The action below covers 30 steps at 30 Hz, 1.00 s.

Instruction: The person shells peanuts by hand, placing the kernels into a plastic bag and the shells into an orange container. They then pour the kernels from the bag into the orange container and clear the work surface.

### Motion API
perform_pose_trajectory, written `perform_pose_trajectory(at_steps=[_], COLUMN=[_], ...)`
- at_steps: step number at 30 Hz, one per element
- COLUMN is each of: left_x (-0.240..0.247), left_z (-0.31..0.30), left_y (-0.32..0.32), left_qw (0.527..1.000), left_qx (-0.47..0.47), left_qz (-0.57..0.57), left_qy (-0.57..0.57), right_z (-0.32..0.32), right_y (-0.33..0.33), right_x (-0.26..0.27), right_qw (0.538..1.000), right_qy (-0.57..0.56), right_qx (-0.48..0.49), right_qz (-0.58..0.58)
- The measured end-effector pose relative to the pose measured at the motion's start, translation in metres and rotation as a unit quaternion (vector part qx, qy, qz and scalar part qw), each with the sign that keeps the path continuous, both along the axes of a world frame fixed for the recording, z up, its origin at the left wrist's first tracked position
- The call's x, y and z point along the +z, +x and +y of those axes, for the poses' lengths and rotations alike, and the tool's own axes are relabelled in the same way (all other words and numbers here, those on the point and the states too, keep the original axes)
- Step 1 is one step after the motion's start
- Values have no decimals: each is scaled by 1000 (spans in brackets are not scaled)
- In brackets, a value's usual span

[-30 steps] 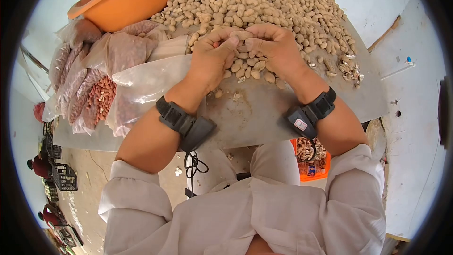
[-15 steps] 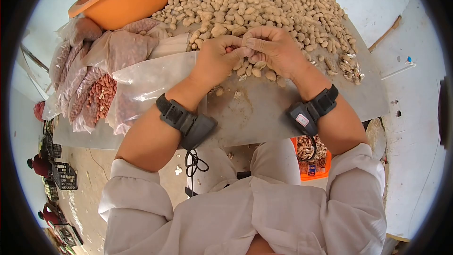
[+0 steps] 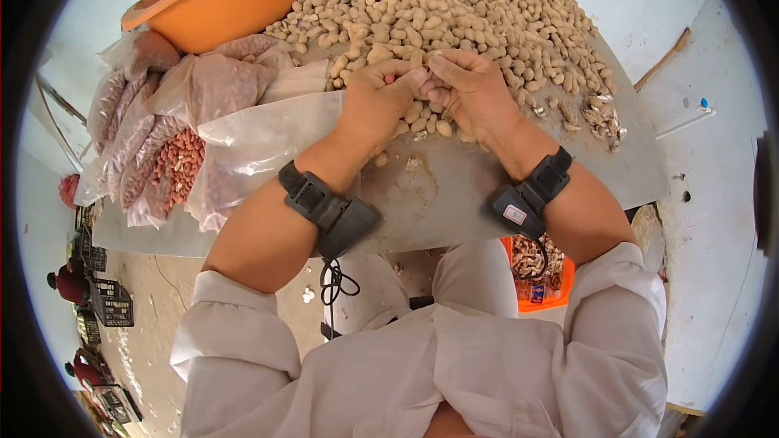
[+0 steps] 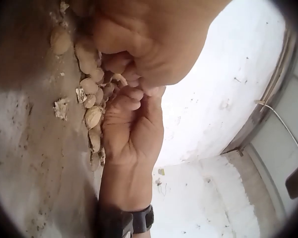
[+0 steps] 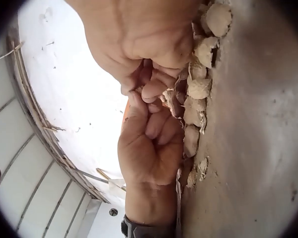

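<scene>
Both hands meet fingertip to fingertip over the near edge of a big heap of unshelled peanuts point(image 3: 454, 8). My left hand point(image 3: 376, 105) has its fingers curled, and a reddish peanut kernel point(image 3: 389, 79) shows between them. My right hand point(image 3: 479, 96) curls its fingers against the left fingertips and pinches a broken piece of peanut shell point(image 5: 171, 101), which sticks out below the fingers in the right wrist view. The fingers hide most of what lies between the two hands. Loose peanuts point(image 4: 93, 118) lie on the table just under the hands.
Clear bags of red kernels point(image 3: 177, 164) lie on the table's left, beside an orange basin point(image 3: 223, 4). An empty-looking plastic bag point(image 3: 268, 134) lies near the left forearm. Shell scraps point(image 3: 602, 122) are at the right. An orange container point(image 3: 542, 304) of shells stands below the table edge point(image 3: 430, 245).
The hands have stayed together, shifting slightly; the right fingers have turned and bent down against the left fingertips. The peanut seen between the fingertips a second ago is now mostly hidden.
</scene>
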<state>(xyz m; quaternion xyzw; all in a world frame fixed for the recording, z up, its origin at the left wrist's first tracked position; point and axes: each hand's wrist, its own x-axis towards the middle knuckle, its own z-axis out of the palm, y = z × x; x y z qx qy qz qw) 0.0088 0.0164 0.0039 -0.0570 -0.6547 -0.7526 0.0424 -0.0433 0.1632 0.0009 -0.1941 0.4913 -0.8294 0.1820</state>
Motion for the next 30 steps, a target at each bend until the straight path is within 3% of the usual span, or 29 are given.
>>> perform_pose_trajectory(at_steps=[7, 22, 25, 27, 30], left_x=[0, 2, 1, 3, 3], left_z=[-5, -7, -10, -6, -4], left_y=[-2, -2, -4, -2, -1], left_qw=[983, 977, 980, 999, 969], left_qx=[-75, -89, -102, -17, 55], left_qz=[-32, -43, -19, 25, 114], left_qy=[165, 191, 169, 10, -211], right_z=[0, 3, 2, 1, 0], right_y=[-2, 2, 3, 4, 4], right_x=[1, 6, 7, 6, 3], right_qw=[995, 989, 992, 995, 999], right_qy=[-77, -112, -90, -59, -14], right_qx=[23, 83, 74, 61, 41], right_qz=[-57, -51, -52, -42, -16])
